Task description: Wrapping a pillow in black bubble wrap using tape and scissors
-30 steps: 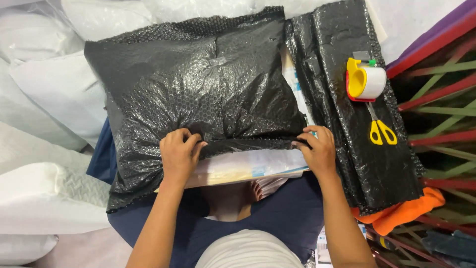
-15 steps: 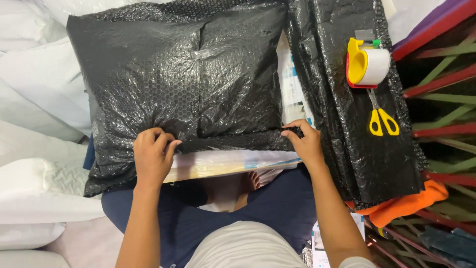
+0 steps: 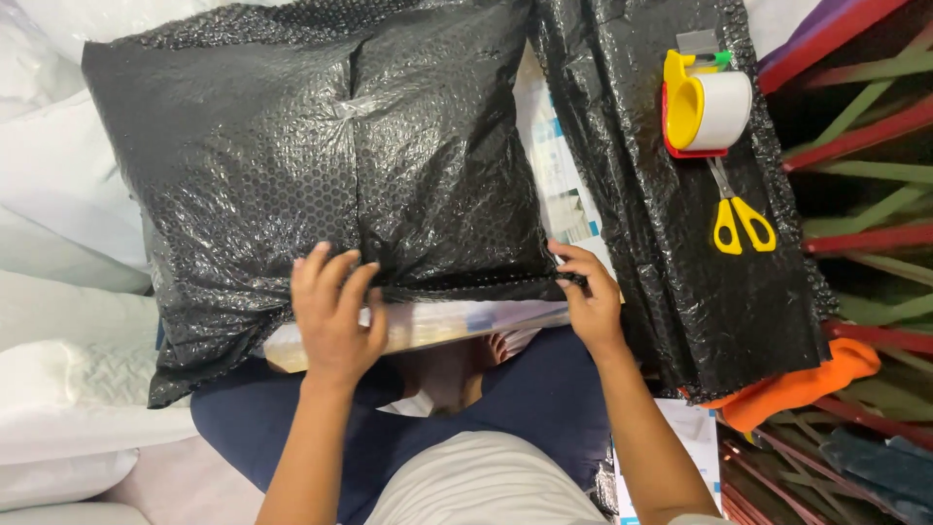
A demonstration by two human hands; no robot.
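A large parcel wrapped in black bubble wrap lies across my lap. My left hand presses flat on its near edge, fingers spread over the wrap. My right hand pinches the wrap's near right corner. Below the wrap's edge a pale boxed item shows between my hands.
A stack of folded black bubble wrap lies to the right, carrying a tape dispenser and yellow-handled scissors. An orange cloth sits under its near end. White padded bundles lie on the left. Red and green bars stand far right.
The view has shifted so the parcel sits further left and lower. Both hands have stayed on its near edge, the left hand flattening onto the wrap.
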